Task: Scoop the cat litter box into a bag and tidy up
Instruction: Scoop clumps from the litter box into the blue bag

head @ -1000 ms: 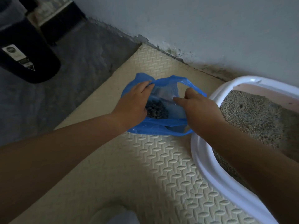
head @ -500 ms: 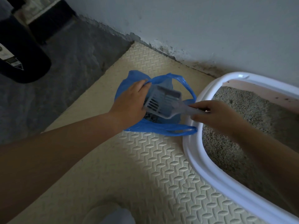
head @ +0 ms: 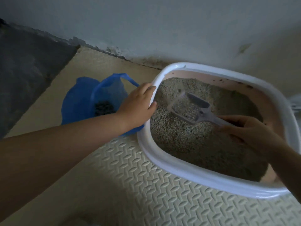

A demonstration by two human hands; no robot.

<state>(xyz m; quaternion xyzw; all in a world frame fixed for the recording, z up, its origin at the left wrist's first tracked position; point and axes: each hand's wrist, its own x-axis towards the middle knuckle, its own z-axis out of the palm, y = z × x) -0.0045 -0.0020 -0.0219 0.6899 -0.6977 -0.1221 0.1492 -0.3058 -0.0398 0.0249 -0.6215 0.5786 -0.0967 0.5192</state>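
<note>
In the head view, your right grip (head: pixel 249 132), at middle right, pinched the handle of the grey scoop (head: pixel 187 110). Its slotted head lay on the litter (head: pixel 187 144) inside the white litter box (head: pixel 171 165). Your left grip (head: pixel 138 108) clasped the box's left rim — thumb and fingertips hooked over it. Just left, on the ribbed mat (head: pixel 130 185), the blue bag (head: pixel 78 101) stood open, dark clumps (head: pixel 104 108) inside.
</note>
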